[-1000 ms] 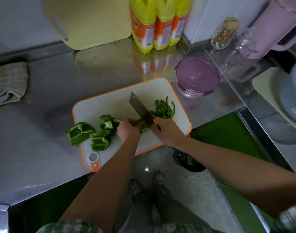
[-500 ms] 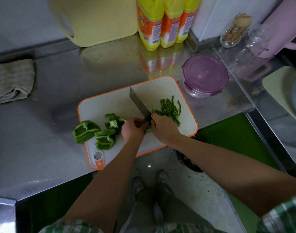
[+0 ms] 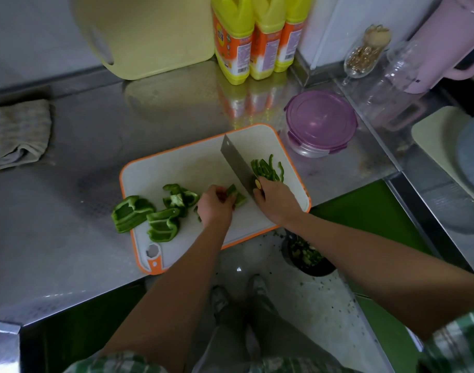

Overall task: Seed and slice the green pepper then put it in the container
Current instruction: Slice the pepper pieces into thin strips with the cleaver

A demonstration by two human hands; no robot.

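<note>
Gripping the cleaver (image 3: 237, 164), the right hand (image 3: 273, 203) stands just right of the pepper piece (image 3: 237, 197), which the left hand (image 3: 215, 207) holds with curled fingers just beside the blade.

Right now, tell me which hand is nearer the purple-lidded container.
Right. The right hand, gripping the cleaver, is front-left of the container; the left hand, holding a pepper piece, is farther left.

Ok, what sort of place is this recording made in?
Most likely a kitchen, possibly a commercial one: a stainless steel counter, a cutting board with a cleaver set against green pepper, and yellow bottles lined up along the wall.
</note>
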